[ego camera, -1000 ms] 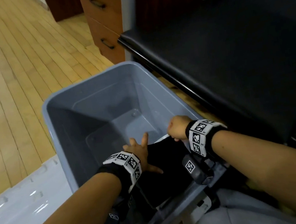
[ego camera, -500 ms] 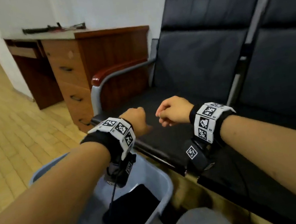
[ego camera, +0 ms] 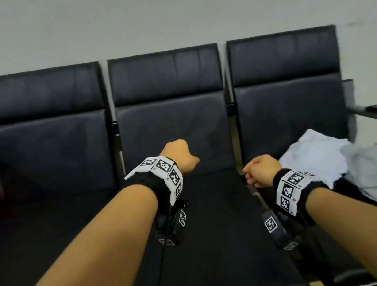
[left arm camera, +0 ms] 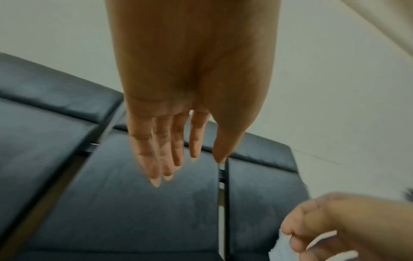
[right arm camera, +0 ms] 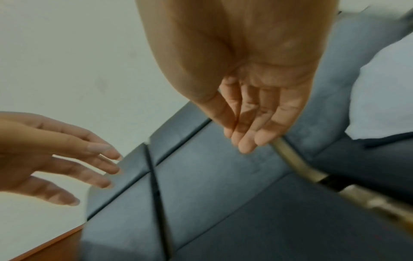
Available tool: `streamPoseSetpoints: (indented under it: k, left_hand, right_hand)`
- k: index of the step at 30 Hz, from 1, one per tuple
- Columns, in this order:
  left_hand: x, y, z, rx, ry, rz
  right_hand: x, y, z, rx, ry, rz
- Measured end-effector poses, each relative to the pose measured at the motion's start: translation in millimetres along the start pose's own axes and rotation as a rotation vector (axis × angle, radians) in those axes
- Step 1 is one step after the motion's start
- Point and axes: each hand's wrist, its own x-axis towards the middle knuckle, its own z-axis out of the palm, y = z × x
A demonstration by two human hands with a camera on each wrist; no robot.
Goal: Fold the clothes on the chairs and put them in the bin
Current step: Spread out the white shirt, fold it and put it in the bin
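My right hand (right arm camera: 252,98) hangs empty, fingers (right arm camera: 245,141) straight, above the black chair seat (right arm camera: 223,203). My left hand (right arm camera: 44,155) spread alongside. White garment (right arm camera: 384,91) on the right-hand seat.

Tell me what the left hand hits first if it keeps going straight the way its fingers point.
Probably the backrest of the middle chair. The left hand is open and empty, fingers aimed at that black cushion; nothing shows between them, though depth is hard to judge.

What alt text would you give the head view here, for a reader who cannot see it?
Two bare forearms with tagged wristbands reach over a row of three black chairs, the left hand and right hand both holding nothing. A crumpled pile of white clothes lies on the right-hand seat, just beyond the right hand. A plain pale wall fills the background.
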Motion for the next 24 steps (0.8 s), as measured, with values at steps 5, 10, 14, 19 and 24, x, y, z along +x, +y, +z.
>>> streamPoseSetpoints:
  k: [5, 10, 14, 19, 24]
  left_hand:
    - [36, 97, 71, -0.015, -0.07, 0.211]
    - [64, 124, 131, 0.002, -0.146, 0.269]
    - [84, 110, 154, 0.081, -0.193, 0.236]
    - [103, 84, 175, 0.078, -0.248, 0.153]
    - [110, 72, 196, 0.055, -0.267, 0.131]
  right_hand:
    - [33, 59, -81, -0.413, 0.211, 0.11]
    - [67, 110, -109, -0.697, 0.103, 0.233]
    - [91, 154, -91, -0.265, 0.072, 0.373]
    - [110, 181, -71, -0.155, 0.334, 0.381]
    - [126, 177, -80, -0.315, 0.393, 0.316]
